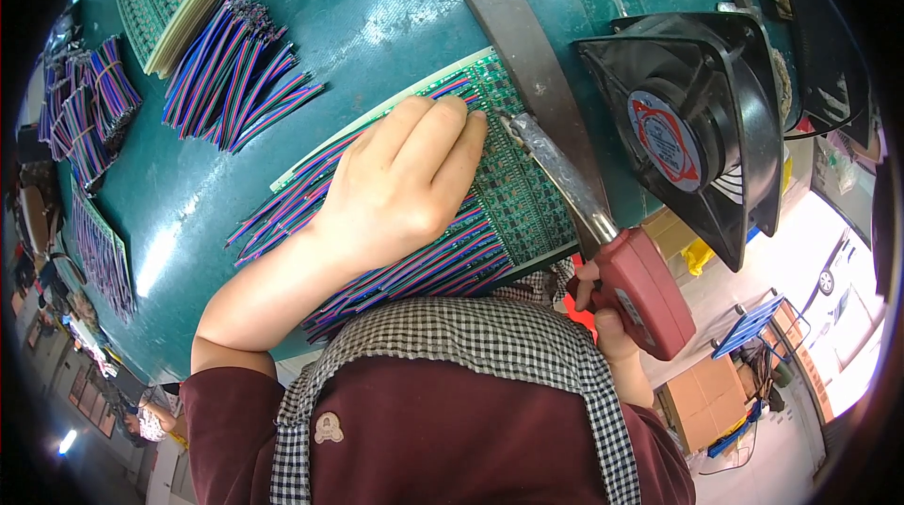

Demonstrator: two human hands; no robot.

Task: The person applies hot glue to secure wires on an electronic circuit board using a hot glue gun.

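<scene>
A green circuit board panel (527,208) lies in front of me on the table, with rows of multicoloured ribbon wires (414,274) running off it to the left. My left hand (400,176) rests over the panel and wires, its fingers bent and pressed together at the edge of the wire row. What they pinch is hidden under the hand. At the right, my right hand (610,321) is wrapped round the handle of a red soldering gun (645,293). Its metal barrel points up and left, and the tip is close beside my left fingertips, over the panel.
A dark flat bar (546,72) lies along the panel's right end. Beyond it stands a black fan (697,119). Loose ribbon wires (231,81), tied wire bundles (85,119), a stack of boards (179,1) and a wired board (102,256) lie on the green table (377,25).
</scene>
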